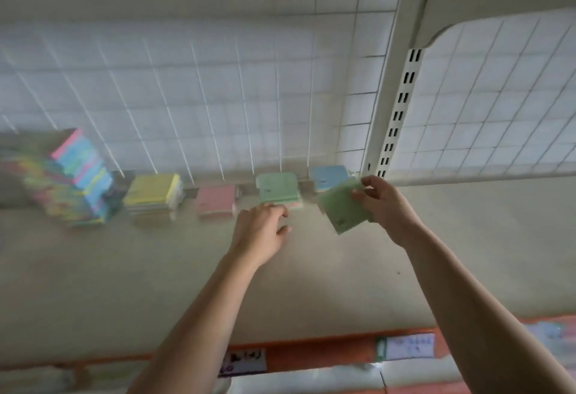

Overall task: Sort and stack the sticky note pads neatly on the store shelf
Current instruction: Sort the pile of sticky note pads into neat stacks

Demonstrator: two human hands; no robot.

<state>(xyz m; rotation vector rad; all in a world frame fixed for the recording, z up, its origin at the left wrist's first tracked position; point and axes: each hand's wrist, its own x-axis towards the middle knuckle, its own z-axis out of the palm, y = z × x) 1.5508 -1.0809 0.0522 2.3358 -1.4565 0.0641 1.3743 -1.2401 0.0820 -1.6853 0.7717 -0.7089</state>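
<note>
Along the back of the shelf (187, 269) stand a tall mixed-colour pile of pads (74, 181) at the left, then a yellow stack (154, 192), a pink stack (216, 198), a green stack (277, 189) and a blue stack (328, 177). My right hand (383, 203) grips a green sticky note pad (343, 208), held tilted in the air just in front of the blue stack. My left hand (261, 228) reaches with fingers apart to the front edge of the green stack, holding nothing. The view is blurred.
A white wire grid (187, 97) backs the shelf. A slotted white upright (396, 113) rises right of the blue stack. An orange price rail (311, 354) with paper labels (408, 347) runs along the shelf's front edge.
</note>
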